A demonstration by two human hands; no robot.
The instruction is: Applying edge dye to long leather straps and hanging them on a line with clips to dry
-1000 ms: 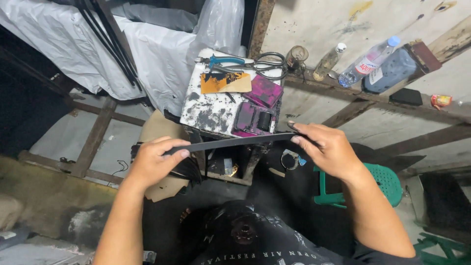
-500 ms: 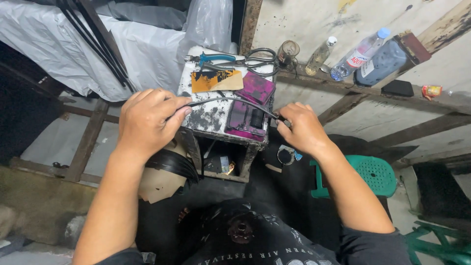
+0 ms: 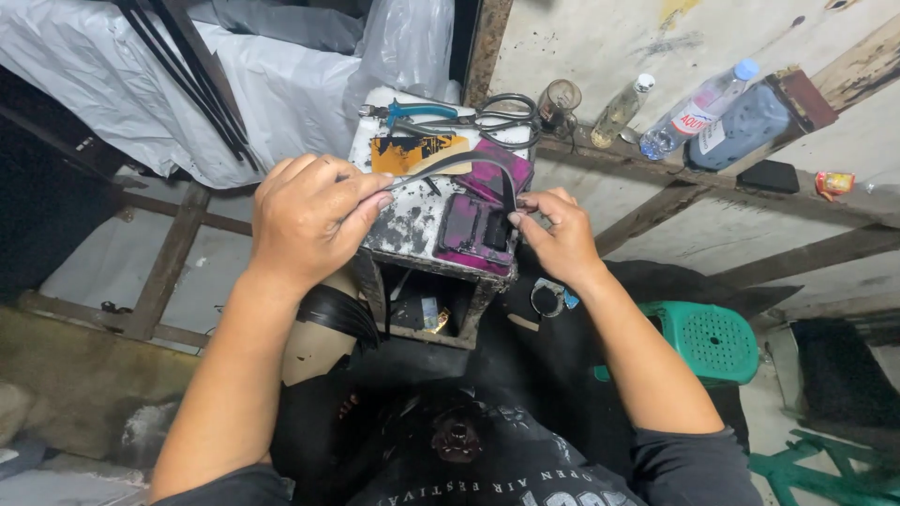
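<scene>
My left hand (image 3: pixel 309 215) pinches one end of a thin black strap (image 3: pixel 459 164) above a small stained work box (image 3: pixel 412 220). My right hand (image 3: pixel 555 230) pinches the other end, so the strap bends into an arch between them. Under the arch lies a magenta and black block (image 3: pixel 473 225) on the box top. An orange and black card (image 3: pixel 412 150) lies further back on the same top.
Pliers with blue handles (image 3: pixel 403 112) and scissors (image 3: pixel 502 108) lie at the box's far edge. Bottles (image 3: pixel 698 108) and a jar (image 3: pixel 560 98) stand on a wooden ledge at the right. A green plastic stool (image 3: pixel 708 337) stands to my right. White plastic sheeting (image 3: pixel 187 84) hangs at the left.
The strap was held straight and low a second ago. Both hands have moved up over the box and closer together, and the strap now bows upward between them.
</scene>
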